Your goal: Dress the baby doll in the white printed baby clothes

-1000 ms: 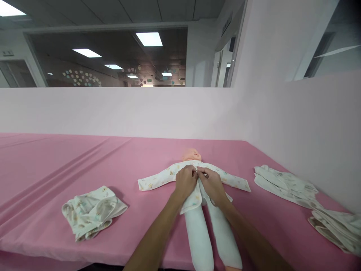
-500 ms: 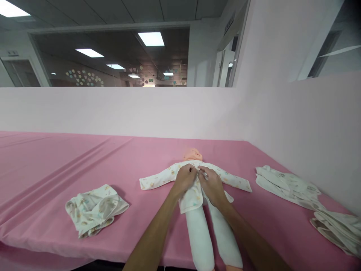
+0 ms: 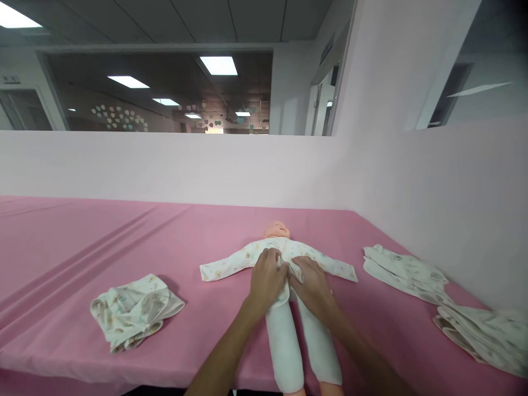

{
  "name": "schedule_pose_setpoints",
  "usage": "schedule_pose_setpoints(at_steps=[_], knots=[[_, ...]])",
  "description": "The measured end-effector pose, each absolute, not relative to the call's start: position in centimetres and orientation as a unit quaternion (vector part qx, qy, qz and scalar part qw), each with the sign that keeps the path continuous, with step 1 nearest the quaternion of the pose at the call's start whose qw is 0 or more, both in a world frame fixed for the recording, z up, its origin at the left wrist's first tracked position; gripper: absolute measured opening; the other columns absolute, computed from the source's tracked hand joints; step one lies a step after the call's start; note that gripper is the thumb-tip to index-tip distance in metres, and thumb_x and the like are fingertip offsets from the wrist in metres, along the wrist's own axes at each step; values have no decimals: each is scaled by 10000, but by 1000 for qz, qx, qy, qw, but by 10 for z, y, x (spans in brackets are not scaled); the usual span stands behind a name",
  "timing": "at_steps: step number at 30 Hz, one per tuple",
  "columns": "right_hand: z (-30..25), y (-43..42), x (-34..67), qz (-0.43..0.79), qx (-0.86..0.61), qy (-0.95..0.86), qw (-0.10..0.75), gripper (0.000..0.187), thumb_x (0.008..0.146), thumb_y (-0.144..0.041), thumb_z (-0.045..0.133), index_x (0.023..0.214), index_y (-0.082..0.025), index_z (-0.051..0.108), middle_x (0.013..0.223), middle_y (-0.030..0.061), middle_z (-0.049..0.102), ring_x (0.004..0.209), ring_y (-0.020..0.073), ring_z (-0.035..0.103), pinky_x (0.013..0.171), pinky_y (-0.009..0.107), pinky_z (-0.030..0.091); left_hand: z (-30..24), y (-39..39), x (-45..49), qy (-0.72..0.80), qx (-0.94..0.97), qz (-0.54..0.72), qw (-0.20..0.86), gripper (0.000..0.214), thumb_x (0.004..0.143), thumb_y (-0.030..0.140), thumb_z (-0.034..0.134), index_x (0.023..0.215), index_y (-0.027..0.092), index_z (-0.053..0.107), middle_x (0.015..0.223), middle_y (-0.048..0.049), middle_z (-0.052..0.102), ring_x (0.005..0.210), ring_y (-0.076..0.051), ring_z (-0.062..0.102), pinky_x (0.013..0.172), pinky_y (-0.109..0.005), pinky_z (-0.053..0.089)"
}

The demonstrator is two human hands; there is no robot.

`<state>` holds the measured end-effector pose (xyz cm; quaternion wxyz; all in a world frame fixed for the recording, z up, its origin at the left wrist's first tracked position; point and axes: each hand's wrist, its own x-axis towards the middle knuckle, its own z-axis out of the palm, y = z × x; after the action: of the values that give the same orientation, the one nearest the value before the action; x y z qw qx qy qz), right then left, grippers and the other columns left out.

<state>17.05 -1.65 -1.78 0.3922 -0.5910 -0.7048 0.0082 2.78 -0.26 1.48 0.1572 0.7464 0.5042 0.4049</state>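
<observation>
A baby doll (image 3: 278,229) lies on its back on the pink-covered table (image 3: 165,242), head away from me and arms stretched sideways. It wears a white printed baby shirt (image 3: 231,265) and white trousers (image 3: 284,346). Over the doll's belly, my left hand (image 3: 267,279) is closed on the front of the shirt, fingers bent around the cloth. Beside it, my right hand (image 3: 312,283) also has its fingers closed on the shirt's front edge. My hands nearly meet, and they hide the fastening between them.
To the left lies a crumpled printed baby garment (image 3: 138,311). On the right are a folded white garment (image 3: 406,273) and a stack of folded garments (image 3: 484,333) along the white wall (image 3: 454,209). The table's front edge is close to me.
Both hands have moved down the shirt front toward the doll's waist, and the lower part of the shirt is now gathered under them. The view has tilted slightly.
</observation>
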Motion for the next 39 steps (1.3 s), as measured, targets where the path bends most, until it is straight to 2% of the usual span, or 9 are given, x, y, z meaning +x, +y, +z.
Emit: schedule_pose_setpoints(at_steps=[2,5,10,13,17,20,28,35,39], knots=[[-20,-29,175,-14,-592,-714,375,187,866,-228,450,952,-194,613,1023,80,626,1003,250,542,899,410,411,10,-22,29,512,775,359,88,93,849,232,482,917,210,542,1006,-43,564,937,-205,508,804,-335,417],[-18,-37,178,-28,-604,-703,374,174,818,-139,423,839,-196,587,943,74,606,944,240,533,851,392,412,7,-37,31,538,793,287,16,119,859,188,469,931,184,565,1043,-78,556,962,-232,506,813,-359,422],[-1,-34,175,57,-603,-668,432,136,808,-183,427,769,-208,555,857,37,615,850,212,543,772,346,424,10,-32,33,559,792,242,-21,243,903,96,343,902,166,576,997,-89,590,919,-227,546,767,-343,427],[7,-35,173,139,-592,-634,478,161,814,-230,421,794,-217,580,866,21,651,826,201,575,736,319,437,12,-28,32,561,796,220,-54,253,867,37,365,885,168,581,966,-81,607,923,-229,562,756,-333,420],[9,-39,168,187,-569,-618,508,232,819,-267,409,876,-217,629,907,23,690,849,208,612,758,317,455,13,-25,32,543,811,200,-86,248,863,33,384,887,167,592,950,-80,620,913,-239,579,702,-327,415],[9,-39,163,197,-557,-613,525,260,827,-279,404,912,-212,641,937,34,696,885,216,619,793,324,459,10,-20,33,538,807,225,-94,255,915,77,359,876,174,591,913,-65,628,864,-219,586,673,-317,404],[14,-40,153,200,-567,-594,534,216,841,-306,433,787,-214,621,799,10,673,777,197,599,704,309,447,2,-18,31,508,810,282,-77,195,935,122,397,905,184,580,943,-47,629,868,-202,579,662,-307,388],[12,-42,150,209,-549,-603,540,236,856,-333,436,802,-210,630,836,31,697,837,211,632,761,329,483,2,-22,30,491,821,280,-77,165,926,141,414,936,178,575,989,-64,624,873,-212,573,647,-317,384],[7,-46,147,204,-559,-601,534,255,859,-342,445,903,-219,664,973,54,711,947,231,644,843,360,496,-1,-23,30,495,820,282,-62,172,898,108,420,933,174,575,986,-71,626,871,-215,569,649,-319,379]])
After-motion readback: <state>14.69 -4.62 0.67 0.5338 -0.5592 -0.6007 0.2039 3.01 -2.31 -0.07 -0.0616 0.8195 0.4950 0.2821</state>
